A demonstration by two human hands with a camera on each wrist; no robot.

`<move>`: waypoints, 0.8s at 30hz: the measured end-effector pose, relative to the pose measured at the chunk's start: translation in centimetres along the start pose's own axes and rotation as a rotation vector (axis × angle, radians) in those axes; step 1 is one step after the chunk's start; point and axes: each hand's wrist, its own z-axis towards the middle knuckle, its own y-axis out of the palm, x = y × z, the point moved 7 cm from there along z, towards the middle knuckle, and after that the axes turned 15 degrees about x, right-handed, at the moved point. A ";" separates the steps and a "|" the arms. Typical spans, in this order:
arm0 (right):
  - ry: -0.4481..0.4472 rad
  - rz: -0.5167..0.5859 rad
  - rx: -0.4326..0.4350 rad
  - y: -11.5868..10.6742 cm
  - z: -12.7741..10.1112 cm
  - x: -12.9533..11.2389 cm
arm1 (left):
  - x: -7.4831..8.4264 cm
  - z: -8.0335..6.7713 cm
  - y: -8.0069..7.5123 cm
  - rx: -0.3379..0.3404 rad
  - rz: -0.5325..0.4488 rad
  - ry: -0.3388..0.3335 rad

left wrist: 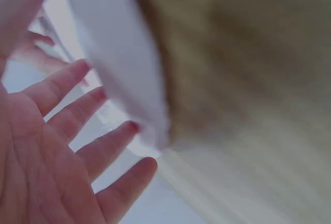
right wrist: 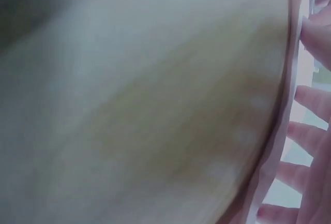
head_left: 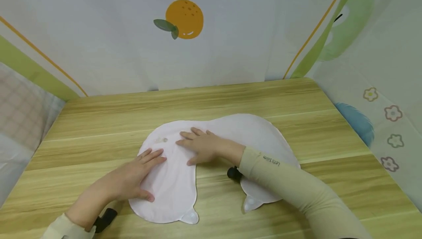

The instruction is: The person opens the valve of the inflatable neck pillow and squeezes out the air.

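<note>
A pale pink-white fabric piece (head_left: 174,187) lies flat on the wooden table, curved like a U-shaped neck pillow, with a small pale tab (head_left: 190,217) at the end of each arm. My left hand (head_left: 135,178) rests with spread fingers on the outer edge of its left arm. On the inner side of that same arm, my right hand (head_left: 206,147) lies with fingers spread over the cloth. In the left wrist view, the left fingers (left wrist: 101,151) are straight beside the cloth's edge. The right fingers (right wrist: 305,136) are likewise extended along the edge in the right wrist view.
The wood-grain table (head_left: 99,122) reaches back to a white printed curtain (head_left: 115,48) with an orange fruit picture. Another printed curtain (head_left: 379,67) hangs along the right side. Black wrist camera mounts (head_left: 234,173) sit under both wrists.
</note>
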 end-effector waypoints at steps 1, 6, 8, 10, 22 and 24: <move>0.003 0.012 0.007 -0.1 0.1 0.1 | 0.1 0.3 -0.3 0.013 0.019 0.018; 0.025 0.080 0.046 -0.7 0.7 0.4 | 0.3 2.9 -2.0 0.121 0.064 0.054; 0.040 0.100 0.049 -0.8 0.9 0.5 | 0.0 4.1 -2.3 0.158 0.057 0.028; 0.053 0.133 0.050 -0.8 1.1 0.5 | -0.2 5.2 -2.4 0.185 0.059 0.003; 0.075 0.192 0.029 0.0 1.9 0.3 | -2.2 7.9 -1.3 0.153 0.147 -0.068; 0.080 0.182 0.013 0.1 1.9 0.2 | -2.4 7.8 -1.1 0.137 0.132 -0.066</move>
